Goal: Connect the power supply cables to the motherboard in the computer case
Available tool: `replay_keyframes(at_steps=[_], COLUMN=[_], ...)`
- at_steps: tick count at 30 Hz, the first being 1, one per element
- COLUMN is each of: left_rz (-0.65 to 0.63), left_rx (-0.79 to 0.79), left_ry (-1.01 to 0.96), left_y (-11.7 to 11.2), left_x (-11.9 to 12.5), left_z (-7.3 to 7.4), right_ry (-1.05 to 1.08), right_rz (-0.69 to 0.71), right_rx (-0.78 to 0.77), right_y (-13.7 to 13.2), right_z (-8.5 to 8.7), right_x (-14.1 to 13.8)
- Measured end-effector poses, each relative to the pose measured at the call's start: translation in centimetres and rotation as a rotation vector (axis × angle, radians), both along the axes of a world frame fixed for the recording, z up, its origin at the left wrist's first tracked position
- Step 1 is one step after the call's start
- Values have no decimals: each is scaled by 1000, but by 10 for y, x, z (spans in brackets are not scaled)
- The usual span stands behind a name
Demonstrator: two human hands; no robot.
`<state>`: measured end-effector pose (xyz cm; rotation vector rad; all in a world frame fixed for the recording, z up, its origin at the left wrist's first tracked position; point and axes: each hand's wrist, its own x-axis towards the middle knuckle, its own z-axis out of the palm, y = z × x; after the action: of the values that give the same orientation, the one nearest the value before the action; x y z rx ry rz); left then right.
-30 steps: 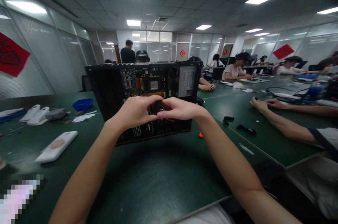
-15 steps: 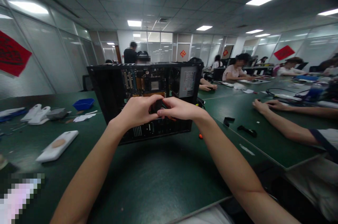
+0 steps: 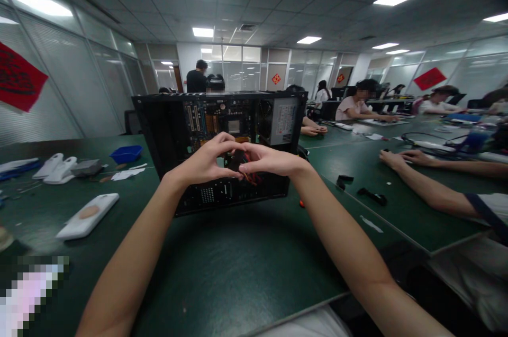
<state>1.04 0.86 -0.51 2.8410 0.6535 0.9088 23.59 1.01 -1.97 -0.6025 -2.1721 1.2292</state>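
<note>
An open black computer case (image 3: 166,130) stands on the green table (image 3: 238,268), its motherboard (image 3: 216,117) and power supply (image 3: 281,120) facing me. My left hand (image 3: 204,162) and my right hand (image 3: 270,160) meet in front of the case's middle. Both hands have curled fingers pinched on a small dark part (image 3: 237,160) with red wires (image 3: 251,174) trailing from it. I cannot make out what the part is.
A white handset-like cover (image 3: 87,216) lies at the left, with more white parts (image 3: 53,167) and a blue tray (image 3: 126,154) behind it. Black clips (image 3: 371,197) and an orange-handled tool (image 3: 301,202) lie to the right. A neighbour's forearms (image 3: 420,178) rest on the table at right.
My hands stay at the case's middle; the fingers have shifted slightly around the dark part, and the red wires show more below my right hand. The view rose a little.
</note>
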Motion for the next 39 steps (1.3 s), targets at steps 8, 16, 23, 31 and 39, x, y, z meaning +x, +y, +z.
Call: replay_keyframes(at_steps=[8, 16, 23, 31, 39], left_rz=[-50, -20, -33, -3, -9], left_rx=[32, 39, 57, -162, -388], left_ry=[73, 89, 78, -225, -181], left_y=[5, 5, 3, 4, -7], left_x=[1, 0, 2, 15, 34], left_z=[-6, -6, -6, -15, -16], right_ry=[-2, -23, 41, 247, 438], right_rz=[-82, -101, -107, -325, -493], right_rx=[259, 345, 360, 263, 239], right_y=[8, 0, 0, 3, 5], right_z=[-5, 0, 0, 7, 8], right_x=[-8, -13, -16, -2, -1])
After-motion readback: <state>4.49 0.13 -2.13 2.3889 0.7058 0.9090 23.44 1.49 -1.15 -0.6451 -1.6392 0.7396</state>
